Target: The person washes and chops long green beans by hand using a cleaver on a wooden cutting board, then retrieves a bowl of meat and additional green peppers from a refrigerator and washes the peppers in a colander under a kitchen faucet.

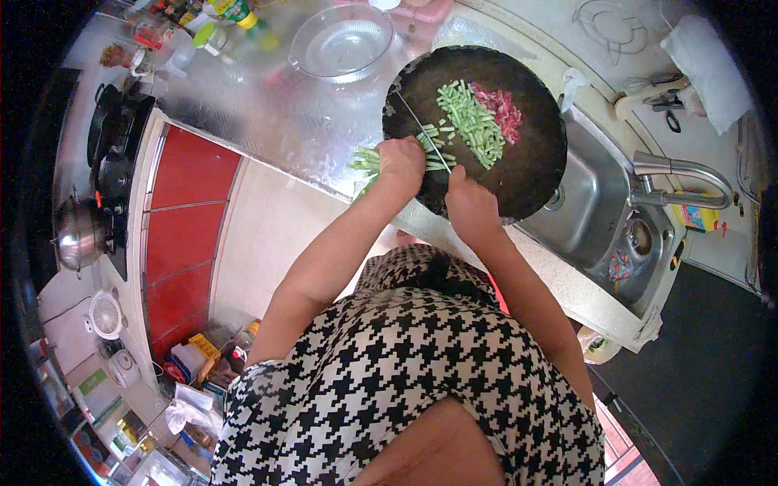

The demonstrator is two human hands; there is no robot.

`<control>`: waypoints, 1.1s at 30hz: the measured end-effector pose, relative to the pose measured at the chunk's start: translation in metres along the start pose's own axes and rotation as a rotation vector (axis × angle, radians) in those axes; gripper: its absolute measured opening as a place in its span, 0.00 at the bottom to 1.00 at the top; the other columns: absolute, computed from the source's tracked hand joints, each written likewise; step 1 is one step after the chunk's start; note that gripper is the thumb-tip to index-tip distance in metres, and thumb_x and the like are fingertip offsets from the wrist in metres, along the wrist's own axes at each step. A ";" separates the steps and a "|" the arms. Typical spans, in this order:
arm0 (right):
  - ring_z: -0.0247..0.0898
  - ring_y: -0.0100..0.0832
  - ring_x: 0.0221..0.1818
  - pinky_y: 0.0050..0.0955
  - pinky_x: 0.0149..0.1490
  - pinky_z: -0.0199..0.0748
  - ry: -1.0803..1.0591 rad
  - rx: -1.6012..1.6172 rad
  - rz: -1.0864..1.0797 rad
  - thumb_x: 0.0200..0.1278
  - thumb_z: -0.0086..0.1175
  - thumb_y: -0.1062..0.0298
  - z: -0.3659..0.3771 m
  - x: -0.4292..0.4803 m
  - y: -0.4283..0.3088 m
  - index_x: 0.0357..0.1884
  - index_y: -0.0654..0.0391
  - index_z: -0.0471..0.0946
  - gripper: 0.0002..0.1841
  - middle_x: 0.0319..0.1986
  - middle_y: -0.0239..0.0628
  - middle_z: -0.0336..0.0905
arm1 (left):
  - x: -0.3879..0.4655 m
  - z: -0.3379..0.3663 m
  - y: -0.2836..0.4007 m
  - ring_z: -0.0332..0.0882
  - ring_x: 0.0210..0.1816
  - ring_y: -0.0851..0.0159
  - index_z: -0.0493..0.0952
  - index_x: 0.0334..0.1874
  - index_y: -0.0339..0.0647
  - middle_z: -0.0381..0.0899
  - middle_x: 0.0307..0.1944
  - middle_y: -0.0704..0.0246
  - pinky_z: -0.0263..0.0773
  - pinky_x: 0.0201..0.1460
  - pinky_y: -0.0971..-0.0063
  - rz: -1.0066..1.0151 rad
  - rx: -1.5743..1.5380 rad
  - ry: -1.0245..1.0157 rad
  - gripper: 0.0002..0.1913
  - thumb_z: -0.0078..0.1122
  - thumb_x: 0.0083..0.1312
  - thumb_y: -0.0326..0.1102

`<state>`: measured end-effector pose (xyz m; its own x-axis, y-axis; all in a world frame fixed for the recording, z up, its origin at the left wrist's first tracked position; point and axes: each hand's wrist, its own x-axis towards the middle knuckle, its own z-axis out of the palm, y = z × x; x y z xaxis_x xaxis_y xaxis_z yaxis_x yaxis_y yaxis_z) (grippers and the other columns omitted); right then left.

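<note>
A round dark chopping board (523,176) lies across the counter edge beside the sink. My left hand (402,163) grips a bundle of long green beans (366,159) at the board's left side, their uncut ends sticking out past the rim. My right hand (471,200) is closed around the handle of a knife (423,131), whose blade crosses the beans just right of my left fingers. A heap of cut green pieces (471,124) lies mid-board, touching a pile of sliced red raw meat (501,111) on its right.
A clear glass bowl (342,45) stands on the metal worktop behind the board. To the right are a steel sink (583,176) and its faucet (681,176). Bottles and jars (209,37) stand at the back left; a gas stove (118,176) is far left.
</note>
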<state>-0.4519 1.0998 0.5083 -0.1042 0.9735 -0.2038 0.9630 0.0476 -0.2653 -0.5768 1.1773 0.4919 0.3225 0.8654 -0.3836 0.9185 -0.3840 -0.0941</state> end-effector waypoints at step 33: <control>0.73 0.55 0.31 0.50 0.38 0.70 -0.001 0.210 0.126 0.60 0.44 0.64 -0.059 0.003 0.036 0.40 0.62 0.65 0.12 0.25 0.56 0.75 | 0.023 -0.012 0.010 0.73 0.47 0.55 0.67 0.45 0.34 0.71 0.42 0.58 0.74 0.42 0.64 -0.075 -0.331 0.222 0.32 0.70 0.45 0.49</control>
<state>-0.4034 1.1177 0.5539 0.0132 0.9685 -0.2487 0.8955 -0.1221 -0.4281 -0.5577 1.1971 0.4936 0.2600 0.9495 -0.1754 0.9537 -0.2240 0.2009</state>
